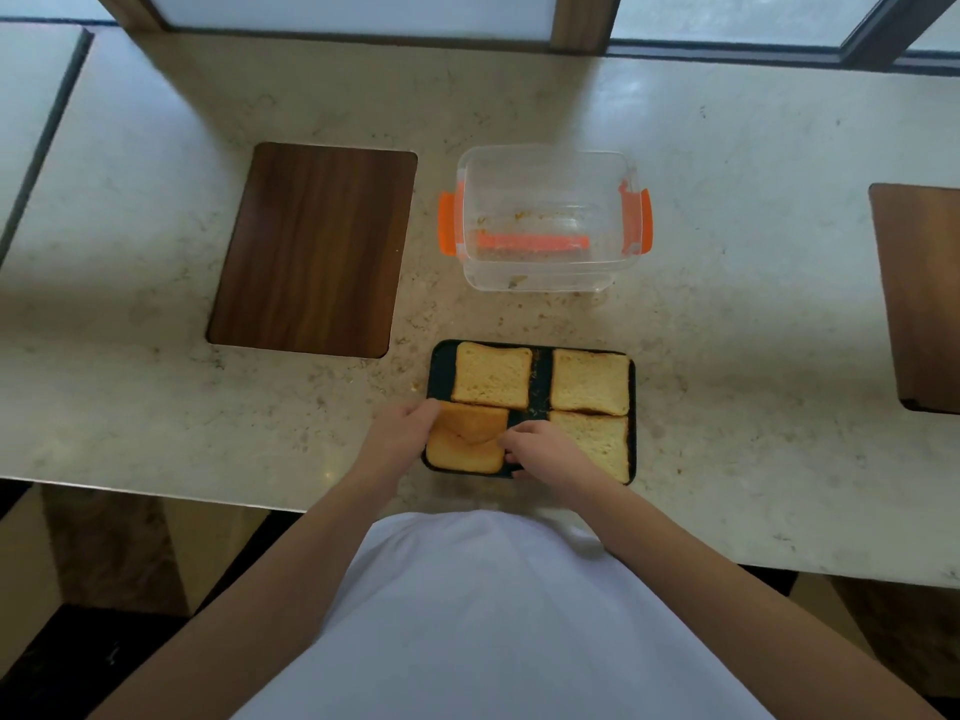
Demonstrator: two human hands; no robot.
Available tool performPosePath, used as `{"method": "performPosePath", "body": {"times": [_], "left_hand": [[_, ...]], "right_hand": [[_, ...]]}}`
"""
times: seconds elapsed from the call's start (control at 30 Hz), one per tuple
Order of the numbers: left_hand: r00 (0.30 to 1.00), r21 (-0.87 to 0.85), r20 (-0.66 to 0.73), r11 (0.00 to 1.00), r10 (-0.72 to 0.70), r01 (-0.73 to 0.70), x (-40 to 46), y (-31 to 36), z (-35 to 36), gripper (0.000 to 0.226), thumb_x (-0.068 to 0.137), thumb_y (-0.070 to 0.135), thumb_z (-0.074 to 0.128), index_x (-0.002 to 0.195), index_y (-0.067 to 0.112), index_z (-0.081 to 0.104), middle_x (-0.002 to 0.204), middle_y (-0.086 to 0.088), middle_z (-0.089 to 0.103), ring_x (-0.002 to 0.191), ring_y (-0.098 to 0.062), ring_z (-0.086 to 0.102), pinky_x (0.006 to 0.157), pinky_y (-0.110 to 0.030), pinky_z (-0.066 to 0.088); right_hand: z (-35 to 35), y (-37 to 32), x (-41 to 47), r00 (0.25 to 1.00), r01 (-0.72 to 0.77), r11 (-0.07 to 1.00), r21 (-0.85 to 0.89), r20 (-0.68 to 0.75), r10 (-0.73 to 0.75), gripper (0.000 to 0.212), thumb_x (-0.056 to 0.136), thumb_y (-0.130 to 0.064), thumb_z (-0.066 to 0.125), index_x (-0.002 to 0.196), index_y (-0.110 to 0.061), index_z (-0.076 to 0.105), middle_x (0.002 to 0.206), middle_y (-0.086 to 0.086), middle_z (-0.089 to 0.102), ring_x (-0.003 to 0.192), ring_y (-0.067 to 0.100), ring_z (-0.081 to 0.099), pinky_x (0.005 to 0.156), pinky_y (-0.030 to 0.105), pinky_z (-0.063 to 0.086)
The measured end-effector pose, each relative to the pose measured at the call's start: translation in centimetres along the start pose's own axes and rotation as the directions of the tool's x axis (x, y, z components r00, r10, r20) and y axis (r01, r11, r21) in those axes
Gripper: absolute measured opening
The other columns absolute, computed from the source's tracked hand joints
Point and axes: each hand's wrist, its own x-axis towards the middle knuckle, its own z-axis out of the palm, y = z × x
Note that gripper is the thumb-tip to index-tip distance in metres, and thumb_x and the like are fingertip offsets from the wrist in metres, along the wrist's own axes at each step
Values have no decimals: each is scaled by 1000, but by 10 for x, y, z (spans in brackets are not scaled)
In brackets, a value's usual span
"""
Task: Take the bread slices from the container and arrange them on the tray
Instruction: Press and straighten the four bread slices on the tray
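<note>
A dark tray (442,363) lies near the counter's front edge with several bread slices on it. One slice (491,375) is at the back left, one (589,381) at the back right, one (605,443) at the front right. At the front left two toasted slices (467,441) lie stacked and askew. My left hand (397,433) grips their left edge, and my right hand (540,449) pinches their right edge. Behind the tray stands the clear container (545,272) with orange clips, holding only crumbs.
A dark wooden inlay (311,249) is set in the marble counter left of the container. Another wooden panel (919,298) sits at the far right. A window frame runs along the back. My white shirt fills the bottom of the view.
</note>
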Motion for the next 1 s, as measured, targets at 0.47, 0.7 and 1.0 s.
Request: {"method": "performPosePath", "body": {"times": [0.47, 0.7, 1.0], "left_hand": [[999, -5, -39, 1000, -10, 10, -13, 13, 37, 18, 93, 35, 55, 85, 20, 62, 94, -9, 64, 90, -23, 64, 86, -44, 56], [994, 104, -8, 989, 107, -106, -17, 10, 36, 25, 92, 36, 54, 111, 22, 61, 106, 2, 62, 96, -15, 60, 80, -36, 53], [971, -12, 240, 1000, 16, -14, -11, 52, 99, 46, 98, 22, 54, 144, 19, 49, 128, -3, 58, 115, -19, 59, 96, -37, 54]], "right_hand": [[-18, 7, -18, 998, 68, 997, -31, 7, -68, 35, 94, -25, 51, 97, 6, 67, 77, 21, 57, 69, 33, 57, 66, 39, 46], [-29, 32, -26, 988, 112, 992, 54, -117, -105, 41, 95, -31, 57, 133, -15, 58, 112, -3, 59, 103, 17, 59, 83, 34, 47], [-100, 43, -21, 914, 96, 995, -4, -396, -89, 52, 94, -25, 56, 143, -7, 52, 131, 9, 61, 82, 12, 58, 72, 34, 52]]}}
